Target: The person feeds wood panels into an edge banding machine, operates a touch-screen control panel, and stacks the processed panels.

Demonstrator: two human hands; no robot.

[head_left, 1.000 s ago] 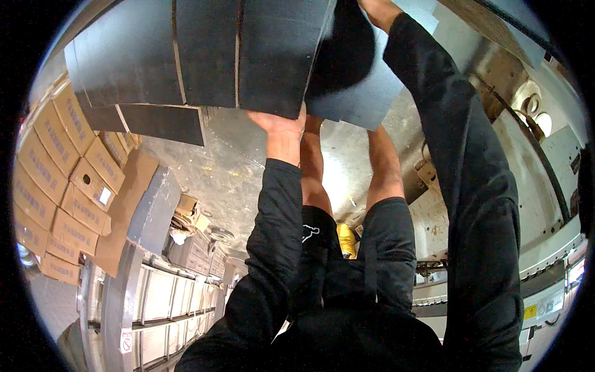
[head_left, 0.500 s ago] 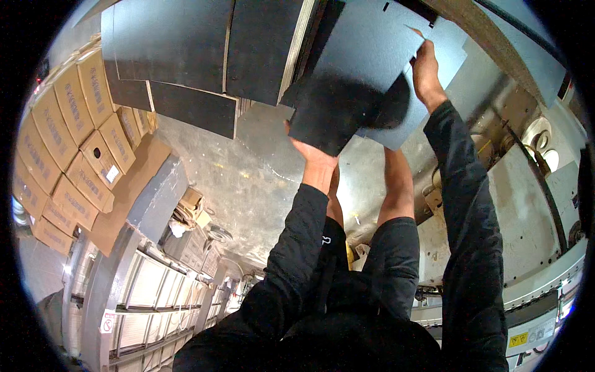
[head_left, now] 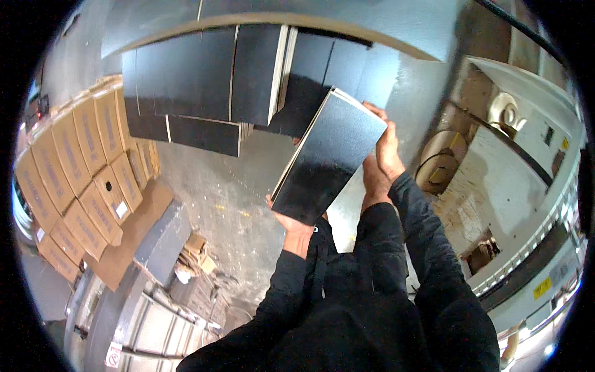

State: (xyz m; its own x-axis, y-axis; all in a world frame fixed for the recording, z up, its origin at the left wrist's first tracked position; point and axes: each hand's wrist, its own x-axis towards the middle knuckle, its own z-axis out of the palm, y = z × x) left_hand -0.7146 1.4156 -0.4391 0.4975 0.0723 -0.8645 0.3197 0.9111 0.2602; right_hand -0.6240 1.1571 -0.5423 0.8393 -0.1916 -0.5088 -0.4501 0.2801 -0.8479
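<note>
Both my hands hold a short stack of dark, smooth rectangular boards [head_left: 334,155], tilted in front of my body. Pale layered edges show along its left side; I cannot tell how many boards it has. At the near left corner, my left hand [head_left: 294,224] is closed on the end, its fingers partly hidden beneath. My right hand [head_left: 387,146] grips the far right edge, fingers bent over the corner. Beyond the held boards lie more dark panels [head_left: 304,65], next to a taller pile of dark panels [head_left: 186,77].
Brown cartons [head_left: 74,149] are stacked at the left, beside a grey block [head_left: 162,239] and flat cardboard [head_left: 139,232]. A long panel edge [head_left: 273,20] crosses the far side. On the right stands a pale machine [head_left: 477,167] with round discs. Concrete floor [head_left: 217,192] lies between.
The boards have come nearer to my body, away from the far panels, and now lean to the right. My right hand has moved nearer and left with them; both hands keep hold.
</note>
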